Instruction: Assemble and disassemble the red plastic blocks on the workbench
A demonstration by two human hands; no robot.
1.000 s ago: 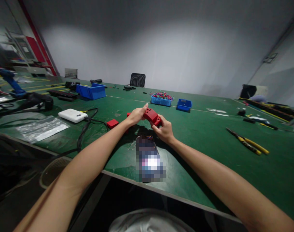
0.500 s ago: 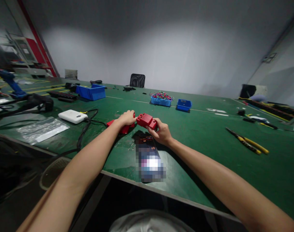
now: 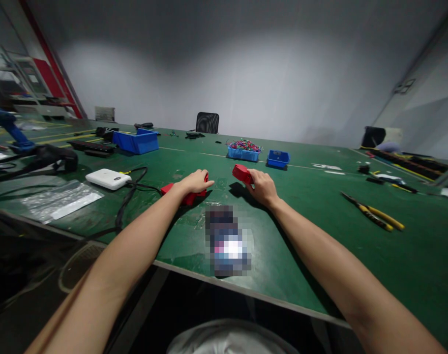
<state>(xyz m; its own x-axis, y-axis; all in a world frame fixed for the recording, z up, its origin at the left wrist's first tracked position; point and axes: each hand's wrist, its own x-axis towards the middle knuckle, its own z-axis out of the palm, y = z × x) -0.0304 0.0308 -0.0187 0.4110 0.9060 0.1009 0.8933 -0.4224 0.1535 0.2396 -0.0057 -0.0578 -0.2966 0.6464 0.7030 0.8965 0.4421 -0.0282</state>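
Note:
My left hand (image 3: pixel 194 182) rests over a red block (image 3: pixel 190 198) lying on the green table, its fingers curled across the far side and the thumb sticking out to the right. Much of that block is hidden beneath the palm and wrist. A second red block (image 3: pixel 241 173) is in my right hand (image 3: pixel 263 187), held by its right end a little above the tabletop, with a shadow under it. The two blocks are apart. Between my forearms lies a phone (image 3: pixel 224 233), its screen blurred out.
A white device (image 3: pixel 108 179) with a black cable and a clear plastic bag (image 3: pixel 67 199) lie to the left. Yellow-handled pliers (image 3: pixel 373 212) are on the right. Farther back stand a large blue bin (image 3: pixel 135 142), a box of small colourful parts (image 3: pixel 243 153) and a small blue tray (image 3: pixel 278 159).
My right hand has moved right and away from me with its red block, widening the gap between the blocks. My left hand stays on its block, its thumb now sticking out.

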